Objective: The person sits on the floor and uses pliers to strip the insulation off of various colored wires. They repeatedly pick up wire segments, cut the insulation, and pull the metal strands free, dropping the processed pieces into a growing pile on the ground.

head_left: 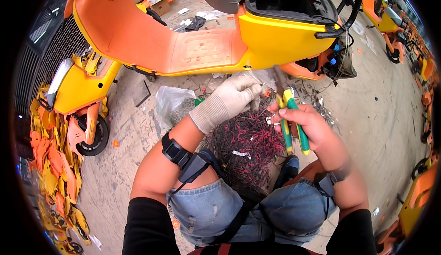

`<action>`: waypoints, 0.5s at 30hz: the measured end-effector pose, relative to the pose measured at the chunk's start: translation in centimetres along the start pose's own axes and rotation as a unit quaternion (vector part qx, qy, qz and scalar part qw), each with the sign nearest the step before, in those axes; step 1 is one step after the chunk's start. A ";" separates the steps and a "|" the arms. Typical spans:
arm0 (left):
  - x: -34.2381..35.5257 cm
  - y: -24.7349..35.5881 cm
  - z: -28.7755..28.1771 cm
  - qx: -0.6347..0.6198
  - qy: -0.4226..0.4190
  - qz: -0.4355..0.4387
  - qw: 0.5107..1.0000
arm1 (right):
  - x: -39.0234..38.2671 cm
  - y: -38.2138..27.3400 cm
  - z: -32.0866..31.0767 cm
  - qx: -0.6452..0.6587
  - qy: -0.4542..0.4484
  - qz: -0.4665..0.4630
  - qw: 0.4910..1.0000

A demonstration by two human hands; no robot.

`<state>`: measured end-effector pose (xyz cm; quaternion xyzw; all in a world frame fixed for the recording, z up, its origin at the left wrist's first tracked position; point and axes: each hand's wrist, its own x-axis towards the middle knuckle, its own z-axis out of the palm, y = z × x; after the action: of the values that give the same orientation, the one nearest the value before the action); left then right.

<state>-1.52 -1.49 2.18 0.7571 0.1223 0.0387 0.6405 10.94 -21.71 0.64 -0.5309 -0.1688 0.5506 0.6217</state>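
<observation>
My left hand (233,98), in a pale knitted glove, is closed in a pinch above the pile, its fingertips near the pliers' head. What it pinches is too small to make out. My bare right hand (304,121) grips pliers (302,138) with green and yellow handles, the dark jaws pointing away from me. The handles stand apart. Beneath both hands, between my feet, lies a heap of thin black and red strands (243,144), like cut wire pieces. A clear plastic bag (172,99) with greyish strands sits left of my gloved hand.
A yellow and orange scooter body (202,48) stands across the far side, its seat compartment (289,0) open. Another scooter part with a wheel (93,133) is at left, beside a pile of yellow and orange panels (55,172). More scooters (381,14) line the right.
</observation>
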 end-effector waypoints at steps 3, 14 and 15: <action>0.2 -0.1 0.1 -0.009 0.014 -0.013 1.000 | 0.5 0.0 -0.6 -0.099 0.108 -0.110 0.983; 0.3 0.1 1.6 0.081 -0.103 -0.029 0.991 | 0.6 0.1 1.1 -0.422 0.183 -0.374 0.806; 0.2 0.4 1.8 0.089 -0.109 -0.033 0.990 | 0.7 0.1 1.2 -0.425 0.173 -0.374 0.806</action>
<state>-0.84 -3.18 2.26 0.8066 0.0799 -0.0761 0.5807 10.17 -20.59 0.76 -0.7241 -0.4613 0.0471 0.5106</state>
